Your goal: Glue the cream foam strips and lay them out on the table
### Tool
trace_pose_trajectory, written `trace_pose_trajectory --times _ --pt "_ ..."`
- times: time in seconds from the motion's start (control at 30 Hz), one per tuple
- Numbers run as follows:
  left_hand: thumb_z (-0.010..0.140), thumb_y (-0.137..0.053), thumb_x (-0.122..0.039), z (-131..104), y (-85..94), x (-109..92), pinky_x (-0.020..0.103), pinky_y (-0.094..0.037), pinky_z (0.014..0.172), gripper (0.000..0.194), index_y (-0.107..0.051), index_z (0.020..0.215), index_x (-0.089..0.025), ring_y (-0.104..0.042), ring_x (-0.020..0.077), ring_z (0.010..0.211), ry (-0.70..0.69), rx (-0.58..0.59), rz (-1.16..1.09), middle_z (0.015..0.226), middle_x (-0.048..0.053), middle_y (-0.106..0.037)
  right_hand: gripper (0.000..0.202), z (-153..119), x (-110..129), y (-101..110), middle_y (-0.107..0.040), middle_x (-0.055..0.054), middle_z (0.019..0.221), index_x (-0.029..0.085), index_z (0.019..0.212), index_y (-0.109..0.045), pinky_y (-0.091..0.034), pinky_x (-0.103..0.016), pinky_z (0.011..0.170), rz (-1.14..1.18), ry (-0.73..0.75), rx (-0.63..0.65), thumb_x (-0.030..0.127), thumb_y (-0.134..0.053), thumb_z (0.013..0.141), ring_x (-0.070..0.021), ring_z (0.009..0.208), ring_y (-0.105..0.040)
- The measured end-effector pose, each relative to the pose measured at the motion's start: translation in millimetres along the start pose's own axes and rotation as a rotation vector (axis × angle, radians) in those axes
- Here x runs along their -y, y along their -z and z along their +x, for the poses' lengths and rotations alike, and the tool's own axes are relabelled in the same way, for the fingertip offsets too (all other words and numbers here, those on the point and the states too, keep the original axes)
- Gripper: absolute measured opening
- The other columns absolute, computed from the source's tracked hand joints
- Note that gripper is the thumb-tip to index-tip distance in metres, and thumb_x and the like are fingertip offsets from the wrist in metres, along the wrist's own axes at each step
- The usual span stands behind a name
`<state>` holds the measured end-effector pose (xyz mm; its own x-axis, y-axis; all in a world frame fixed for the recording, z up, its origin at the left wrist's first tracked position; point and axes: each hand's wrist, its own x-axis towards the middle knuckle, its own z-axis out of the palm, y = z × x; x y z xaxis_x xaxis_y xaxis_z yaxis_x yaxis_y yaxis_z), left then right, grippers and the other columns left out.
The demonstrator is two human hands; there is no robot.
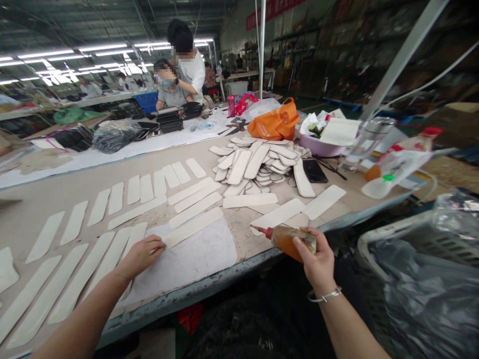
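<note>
My right hand (312, 254) is closed around a squeeze bottle (290, 242) of amber liquid, its red nozzle pointing left over a white strip (279, 215) near the table's front edge. My left hand (144, 254) pinches the near end of another long white strip (194, 228), which lies over a white sheet (209, 249). Left of that hand, several long white strips (84, 279) lie side by side. Shorter strips (116, 198) form a row behind them. Beyond my hands rises a heap of white pieces with dark edges (256, 162).
An orange bag (275, 122) and a purple basin (325, 144) stand behind the heap. A dark phone (315, 171) lies beside it. At the right are a clear bottle with a green cap (377, 187) and a plastic crate (374, 239). Two people (183, 75) are across the table.
</note>
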<state>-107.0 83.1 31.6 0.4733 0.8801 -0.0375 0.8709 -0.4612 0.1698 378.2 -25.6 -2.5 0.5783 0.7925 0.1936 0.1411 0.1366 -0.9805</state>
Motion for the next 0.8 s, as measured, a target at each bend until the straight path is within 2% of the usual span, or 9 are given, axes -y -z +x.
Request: trace_pose_trajectory --times 0.1,0.27,0.33,0.43,0.5,0.57,0.63,0.7,0.8 --pt "0.078 -0.047 -0.039 1 4.7 -2 0.024 -0.049 0.075 0.026 -0.067 0.076 -0.023 -0.064 0.0164 0.079 0.044 -0.009 -0.029 0.088 0.003 -0.066 0.033 4 -1 5 -0.061 -0.007 0.098 0.020 0.098 -0.058 -0.049 -0.035 0.077 0.041 -0.031 -0.045 0.035 -0.069 0.071 -0.0193 0.084 -0.059" --pt "0.071 -0.054 -0.038 -1 13.4 -7 0.026 -0.048 0.061 0.018 -0.055 0.077 -0.021 -0.066 0.0196 0.067 0.348 0.047 -0.019 0.070 0.000 -0.067 0.033 11 -10 14 -0.059 -0.007 0.099 0.020 0.098 -0.056 -0.049 -0.033 0.074 0.148 -0.060 -0.125 0.039 -0.067 0.073 -0.0186 0.083 -0.058" --pt "0.071 -0.055 -0.040 -2 13.8 -3 0.027 -0.047 0.059 0.020 -0.054 0.077 -0.021 -0.066 0.0197 0.065 0.394 0.077 0.001 0.070 0.000 -0.068 0.032 13 -13 17 -0.059 -0.006 0.098 0.020 0.098 -0.056 -0.048 -0.031 0.072 0.195 -0.088 -0.136 0.038 -0.067 0.073 -0.0175 0.082 -0.058" --pt "0.072 -0.053 -0.047 -3 17.6 -4 0.029 -0.048 0.057 0.026 -0.056 0.076 -0.021 -0.065 0.0195 0.059 0.419 0.049 0.022 0.068 -0.002 -0.068 0.033 14 -13 20 -0.059 -0.004 0.096 0.021 0.098 -0.057 -0.047 -0.029 0.070 0.296 -0.155 -0.144 0.035 -0.070 0.072 -0.0146 0.077 -0.056" --pt "0.073 -0.051 -0.052 0 23.9 -15 0.030 -0.046 0.053 0.031 -0.058 0.073 -0.022 -0.062 0.0207 0.056 0.491 -0.008 0.124 0.062 -0.002 -0.066 0.033 15 -10 21 -0.058 -0.002 0.095 0.022 0.097 -0.057 -0.046 -0.027 0.070 0.381 -0.185 -0.159 0.032 -0.072 0.070 -0.0132 0.076 -0.054" --pt "0.077 -0.046 -0.053 6 28.6 -39 0.031 -0.045 0.052 0.034 -0.060 0.073 -0.022 -0.062 0.0219 0.059 0.533 -0.099 0.255 0.064 -0.001 -0.066 0.032 16 -6 21 -0.057 -0.001 0.093 0.022 0.095 -0.059 -0.046 -0.026 0.070 0.466 -0.212 -0.182 0.031 -0.074 0.068 -0.0122 0.075 -0.053" --pt "0.080 -0.044 -0.050 18 24.9 -73 0.031 -0.048 0.058 0.033 -0.062 0.079 -0.022 -0.063 0.0214 0.069 0.455 -0.211 0.256 0.077 0.001 -0.067 0.032 18 -1 21 -0.057 0.000 0.092 0.022 0.092 -0.060 -0.046 -0.026 0.070 0.554 -0.253 -0.207 0.030 -0.075 0.066 -0.0119 0.075 -0.053" --pt "0.080 -0.048 -0.048 36 9.1 -114 0.029 -0.050 0.066 0.032 -0.063 0.085 -0.020 -0.063 0.0186 0.075 0.283 -0.265 0.081 0.086 0.002 -0.068 0.031 21 3 20 -0.057 0.001 0.091 0.022 0.090 -0.060 -0.046 -0.026 0.071 0.633 -0.297 -0.229 0.030 -0.076 0.065 -0.0122 0.076 -0.054" --pt "0.083 -0.048 -0.043 72 -29.0 -178 0.025 -0.052 0.063 0.030 -0.064 0.091 -0.019 -0.062 0.0136 0.068 0.017 -0.167 -0.202 0.090 0.004 -0.067 0.030 24 5 20 -0.058 0.001 0.090 0.022 0.089 -0.060 -0.047 -0.027 0.071 0.685 -0.337 -0.262 0.030 -0.075 0.065 -0.0129 0.077 -0.055"
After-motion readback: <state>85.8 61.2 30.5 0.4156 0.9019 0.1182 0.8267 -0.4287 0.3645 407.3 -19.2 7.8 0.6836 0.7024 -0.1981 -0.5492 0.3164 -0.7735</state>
